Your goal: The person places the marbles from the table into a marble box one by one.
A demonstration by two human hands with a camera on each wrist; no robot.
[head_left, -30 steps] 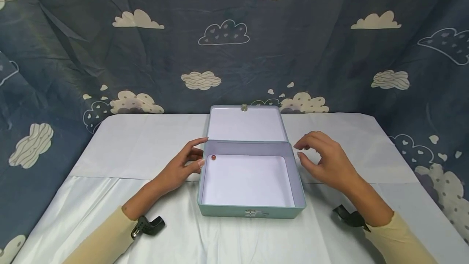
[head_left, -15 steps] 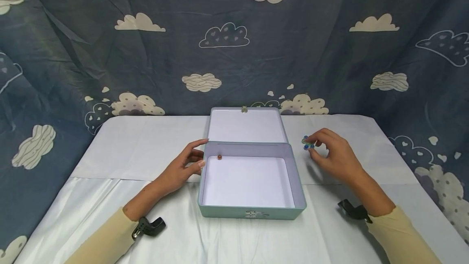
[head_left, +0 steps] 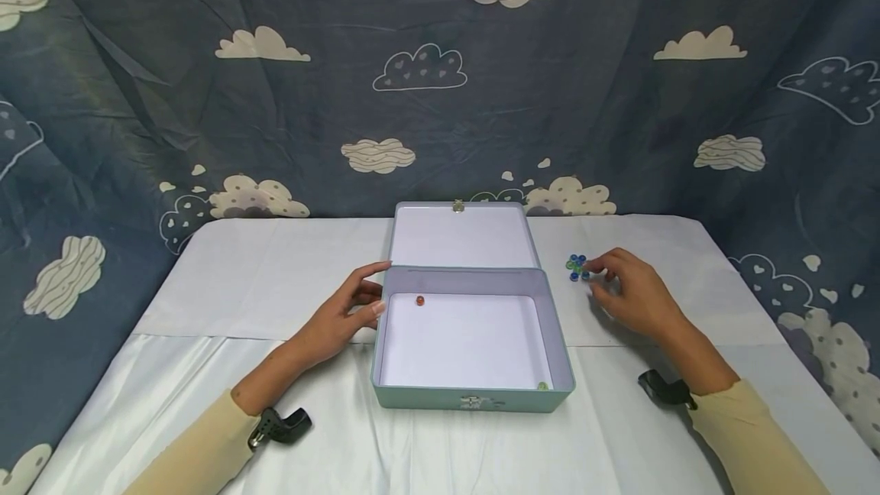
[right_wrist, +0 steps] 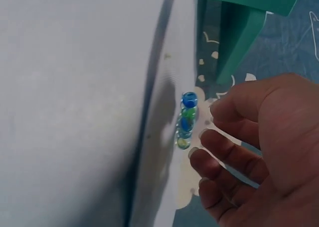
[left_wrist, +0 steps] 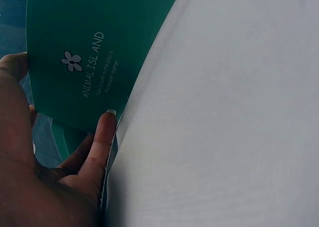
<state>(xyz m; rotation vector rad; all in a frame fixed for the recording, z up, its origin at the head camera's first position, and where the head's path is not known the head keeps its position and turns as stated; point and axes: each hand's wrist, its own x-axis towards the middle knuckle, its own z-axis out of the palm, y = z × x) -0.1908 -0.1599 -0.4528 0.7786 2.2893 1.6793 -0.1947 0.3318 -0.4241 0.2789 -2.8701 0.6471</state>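
Note:
A green tin box (head_left: 474,398) with its lid (head_left: 464,235) folded back stands on the white-covered table. My left hand (head_left: 344,308) touches the left side of the box with spread fingers; in the left wrist view they lie against its printed green wall (left_wrist: 89,57). Inside the box are a reddish-brown marble (head_left: 420,301) near the back left and a green marble (head_left: 542,386) in the front right corner. Right of the box, blue and green marbles (head_left: 577,267) lie clustered. Beside them is my right hand (head_left: 635,292), its fingers loosely bent, apart from the marbles in the right wrist view.
The white cloth (head_left: 275,418) covers the table, with a seam across it. A dark curtain (head_left: 440,113) printed with clouds hangs behind and at both sides. A black strap device (head_left: 282,426) sits at the left wrist, and a similar device (head_left: 665,389) at the right.
My right hand has moved right, away from the box, uncovering the marble cluster. The reddish-brown marble has rolled right. A green marble now shows in the front right corner. The left hand stays put.

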